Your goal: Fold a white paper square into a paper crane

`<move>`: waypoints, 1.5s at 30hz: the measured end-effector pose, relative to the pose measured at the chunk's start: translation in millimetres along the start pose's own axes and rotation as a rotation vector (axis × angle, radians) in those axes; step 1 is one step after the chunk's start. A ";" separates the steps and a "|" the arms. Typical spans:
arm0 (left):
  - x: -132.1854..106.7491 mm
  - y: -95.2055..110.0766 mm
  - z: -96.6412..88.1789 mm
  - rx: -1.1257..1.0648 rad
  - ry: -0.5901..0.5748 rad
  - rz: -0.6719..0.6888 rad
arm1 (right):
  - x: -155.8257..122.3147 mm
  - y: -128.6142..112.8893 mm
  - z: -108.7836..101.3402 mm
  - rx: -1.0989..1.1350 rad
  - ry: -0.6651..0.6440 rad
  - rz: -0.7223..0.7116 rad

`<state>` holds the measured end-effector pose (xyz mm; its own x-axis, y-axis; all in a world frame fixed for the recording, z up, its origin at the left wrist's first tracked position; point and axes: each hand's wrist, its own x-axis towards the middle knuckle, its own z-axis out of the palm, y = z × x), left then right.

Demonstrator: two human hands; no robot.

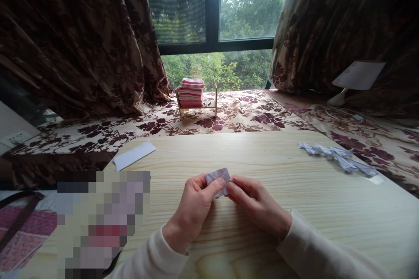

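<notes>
A small folded piece of white paper (223, 174) is held above the middle of the wooden table (216, 150). My left hand (198, 202) grips it with the thumb lying across its face and the fingers behind. From the other side, my right hand (253, 198) pinches the paper's right edge between thumb and fingers. Creases show on the paper's upper face. Both thumbs are close together, and the fingertips behind the paper are hidden.
A white paper strip (135, 155) lies at the table's far left. Several folded paper pieces (338, 157) sit in a row at the far right. Beyond the table are a small rack with striped cloths (191, 93) and a lamp (358, 75). The lower left is pixelated.
</notes>
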<state>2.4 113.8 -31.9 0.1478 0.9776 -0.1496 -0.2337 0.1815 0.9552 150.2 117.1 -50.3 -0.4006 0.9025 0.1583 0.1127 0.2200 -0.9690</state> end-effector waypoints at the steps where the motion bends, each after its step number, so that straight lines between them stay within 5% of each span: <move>1: 0.8 0.0 -0.8 -0.007 0.011 -0.013 | 0.4 0.1 -1.1 0.005 -0.009 0.017; 8: 4.7 0.3 -4.7 0.042 0.098 0.012 | -1.2 -2.5 -13.2 -0.214 0.231 -0.124; 16: 1.8 3.4 -2.9 -0.031 0.071 -0.055 | 1.4 0.5 -7.2 -0.304 0.208 -0.350; 33: 4.9 -1.2 -6.0 -0.017 0.011 -0.064 | 1.4 -7.4 -8.8 -0.382 0.178 -0.227; 45: 0.9 6.3 -1.8 0.194 0.039 -0.058 | 0.4 -3.7 -7.1 -0.435 0.223 -0.212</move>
<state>-0.7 116.0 -26.5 0.1176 0.9703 -0.2115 -0.0363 0.2171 0.9755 156.0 119.3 -45.3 -0.2582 0.8680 0.4241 0.4362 0.4964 -0.7505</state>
